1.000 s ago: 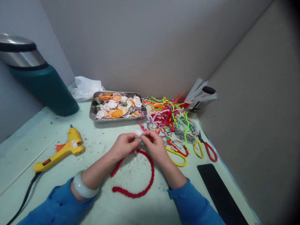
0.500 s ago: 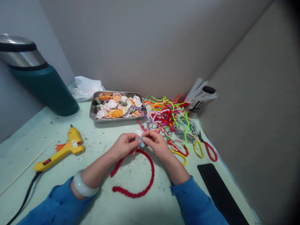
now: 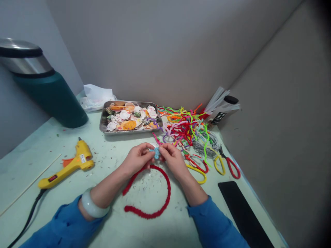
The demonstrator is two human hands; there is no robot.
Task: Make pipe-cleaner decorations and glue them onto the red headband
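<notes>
Between the fingertips of both hands is a small light-blue bent pipe cleaner [image 3: 156, 153], held just above the table. My left hand [image 3: 139, 156] pinches it from the left, and my right hand [image 3: 172, 157] grips its right side. Part of the blue piece is hidden by the fingers. Under and in front of the hands, a thick red pipe cleaner [image 3: 168, 193] lies on the table in an open loop. Its top stretch passes behind the left fingers. A whitish thing [image 3: 153, 146] shows partly behind the fingertips.
A metal tray [image 3: 129, 132] holds shells, beside a tangle of coloured pipe cleaners [image 3: 183, 127] and a wire coil [image 3: 207, 142]. Scissors [image 3: 229, 163] lie at right near a black strip [image 3: 241, 210]. A yellow glue gun [image 3: 69, 167] and green bottle [image 3: 51, 96] are at left.
The fingers have shifted slightly on the blue pipe cleaner, and more of it now shows between them. The red loop stays where it was.
</notes>
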